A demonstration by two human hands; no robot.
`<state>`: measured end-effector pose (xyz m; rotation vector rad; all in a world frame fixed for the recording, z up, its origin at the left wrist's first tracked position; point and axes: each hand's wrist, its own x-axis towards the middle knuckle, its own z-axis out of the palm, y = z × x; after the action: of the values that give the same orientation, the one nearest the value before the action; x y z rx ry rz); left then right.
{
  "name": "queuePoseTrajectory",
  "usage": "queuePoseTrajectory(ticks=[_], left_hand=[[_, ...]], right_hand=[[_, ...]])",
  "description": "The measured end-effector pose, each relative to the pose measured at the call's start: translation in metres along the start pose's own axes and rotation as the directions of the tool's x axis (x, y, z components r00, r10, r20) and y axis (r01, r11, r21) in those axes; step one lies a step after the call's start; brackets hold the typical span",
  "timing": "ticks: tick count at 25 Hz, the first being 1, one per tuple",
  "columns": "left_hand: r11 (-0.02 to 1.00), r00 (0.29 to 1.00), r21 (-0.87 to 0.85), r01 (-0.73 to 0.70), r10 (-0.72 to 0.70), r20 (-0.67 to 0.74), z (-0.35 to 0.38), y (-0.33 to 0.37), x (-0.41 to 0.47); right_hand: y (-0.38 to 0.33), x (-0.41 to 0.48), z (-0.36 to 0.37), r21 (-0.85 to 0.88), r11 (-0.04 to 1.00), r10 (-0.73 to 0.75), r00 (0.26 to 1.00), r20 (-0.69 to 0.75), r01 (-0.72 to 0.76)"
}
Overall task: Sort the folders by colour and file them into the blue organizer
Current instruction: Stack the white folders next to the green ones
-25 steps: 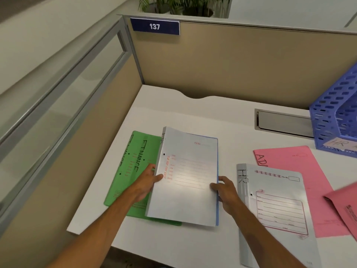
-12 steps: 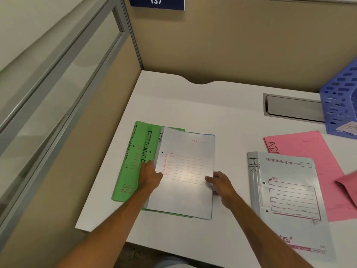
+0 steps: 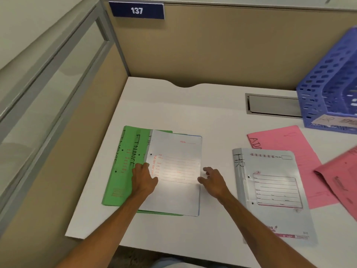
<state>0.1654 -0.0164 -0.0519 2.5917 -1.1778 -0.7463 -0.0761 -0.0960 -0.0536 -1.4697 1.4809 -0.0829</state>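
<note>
White folder lies lengthwise away from me on the green folders, between my left hand, flat on its spine edge, and my right hand, open and empty, nearer the organizer.

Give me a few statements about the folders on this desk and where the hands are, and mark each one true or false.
1. The white folder lies on top of the green folders. True.
2. The grey HR folder stands in the blue organizer. False: it lies flat on the desk, outside the organizer.
3. The left hand rests at the white folder's left edge. True.
4. The pink folders lie left of the green folders. False: they lie on the right, near the organizer.
5. The right hand grips a pink folder. False: it is open beside the white folder's right edge.
6. The sign reads 137. True.
</note>
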Motion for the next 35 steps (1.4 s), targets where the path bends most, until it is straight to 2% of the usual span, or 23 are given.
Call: queuePoseTrajectory(ticks=[4, 7, 9, 11, 12, 13, 15, 17, 20, 22, 25, 29, 33, 35], left_hand=[[0.982, 0.989, -0.126, -0.144, 0.148, 0.028, 0.023, 0.049, -0.022], [0.957, 0.957, -0.194, -0.217, 0.248, 0.152, 0.053, 0.103, -0.048], [0.949, 0.913, -0.288, -0.130, 0.228, 0.338, 0.074, 0.135, -0.065], [0.903, 0.822, -0.416, 0.108, 0.154, 0.549, 0.095, 0.162, -0.080], [0.878, 0.778, -0.436, 0.196, 0.132, 0.614, 0.104, 0.173, -0.087], [0.885, 0.755, -0.414, 0.212, 0.121, 0.644, 0.113, 0.182, -0.093], [0.922, 0.748, -0.334, 0.198, 0.078, 0.659, 0.134, 0.198, -0.107], [0.944, 0.778, -0.263, 0.198, 0.011, 0.628, 0.151, 0.209, -0.119], [0.930, 0.803, -0.267, 0.252, -0.047, 0.595, 0.169, 0.221, -0.126], [0.891, 0.783, -0.312, 0.329, -0.073, 0.617, 0.173, 0.228, -0.128], [0.779, 0.735, -0.412, 0.473, -0.091, 0.672, 0.174, 0.233, -0.133], [0.815, 0.804, -0.434, 0.384, -0.064, 0.591, 0.165, 0.231, -0.134], [0.769, 0.795, -0.523, 0.368, 0.031, 0.605, 0.129, 0.217, -0.121], [0.739, 0.788, -0.574, 0.353, 0.096, 0.608, 0.102, 0.203, -0.112]], right_hand=[[0.028, -0.016, -0.044, -0.065, 0.991, -0.120, 0.986, -0.119, 0.113], [0.064, -0.026, -0.086, -0.115, 0.988, -0.125, 0.972, -0.201, 0.103], [0.092, -0.031, -0.113, -0.129, 0.991, -0.059, 0.974, -0.218, 0.031], [0.121, -0.034, -0.141, -0.126, 0.991, 0.026, 0.978, -0.207, -0.053], [0.134, -0.035, -0.153, -0.130, 0.987, 0.065, 0.977, -0.203, -0.093], [0.147, -0.036, -0.165, -0.142, 0.981, 0.102, 0.972, -0.214, -0.134], [0.172, -0.039, -0.185, -0.171, 0.958, 0.179, 0.945, -0.273, -0.231], [0.194, -0.043, -0.199, -0.170, 0.933, 0.252, 0.912, -0.324, -0.318], [0.215, -0.048, -0.209, -0.166, 0.908, 0.318, 0.889, -0.328, -0.386], [0.219, -0.048, -0.211, -0.168, 0.912, 0.309, 0.896, -0.321, -0.375], [0.222, -0.045, -0.216, -0.111, 0.932, 0.296, 0.902, -0.315, -0.345], [0.221, -0.042, -0.225, 0.087, 0.950, 0.310, 0.895, -0.319, -0.299], [0.199, -0.040, -0.221, 0.295, 0.927, 0.313, 0.908, -0.277, -0.229], [0.181, -0.034, -0.213, 0.398, 0.898, 0.288, 0.934, -0.212, -0.187]])
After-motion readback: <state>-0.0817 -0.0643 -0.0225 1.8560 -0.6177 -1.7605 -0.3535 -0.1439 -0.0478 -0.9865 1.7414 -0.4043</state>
